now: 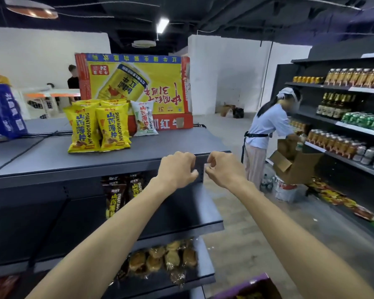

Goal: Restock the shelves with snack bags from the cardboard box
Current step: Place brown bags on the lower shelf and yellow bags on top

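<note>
The matt grey metal shelf [121, 156] has its front right corner right at the fingers. Beyond the fingers and to their left stands a stiff red-and-yellow carton [134, 87], flat-faced, with its print upside down. In front of it, well apart from the fingers, the yellow snack bags [97, 128] stand upright, long axis vertical, in glossy, puffed film with crimped ends. A white snack bag [144, 118] leans just beside them. The left hand [177, 169] is the nearer to them. Below the fingers of the right hand [222, 167], a purple box [253, 287] is probably the supply. Both hands' fingers are narrowly curled, and I cannot tell whether they pinch anything.
</note>
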Tool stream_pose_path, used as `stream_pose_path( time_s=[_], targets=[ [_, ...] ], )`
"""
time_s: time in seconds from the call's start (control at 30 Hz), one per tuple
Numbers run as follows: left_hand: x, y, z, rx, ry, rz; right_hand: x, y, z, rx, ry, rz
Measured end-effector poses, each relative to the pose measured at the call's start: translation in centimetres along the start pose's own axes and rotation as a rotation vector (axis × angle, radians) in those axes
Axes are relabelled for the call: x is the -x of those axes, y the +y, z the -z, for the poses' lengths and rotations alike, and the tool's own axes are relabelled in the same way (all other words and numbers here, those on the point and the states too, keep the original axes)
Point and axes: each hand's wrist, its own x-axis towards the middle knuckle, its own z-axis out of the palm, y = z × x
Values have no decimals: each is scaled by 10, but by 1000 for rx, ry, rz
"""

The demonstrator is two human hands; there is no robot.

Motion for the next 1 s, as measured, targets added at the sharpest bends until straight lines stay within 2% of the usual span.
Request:
stream_pose_path(
  time_s=[0.13,0.27,0.63,0.8,1.0],
  targets=[
    [4,42,-41,52,-95,13,20,55,-7,7,-49,-6],
    [24,74,-96,58,-233,-17,53,113,-31,19,-133,-119],
    [112,112,-254,146,-705,-145,201,239,-146,-18,-417,-607],
    [131,126,-305,148,-851,-223,258,269,-173,1,-553,-846],
    [156,128,-354,190,-1014,-258,295,290,-211,-37,-601,-1017]
  ],
)
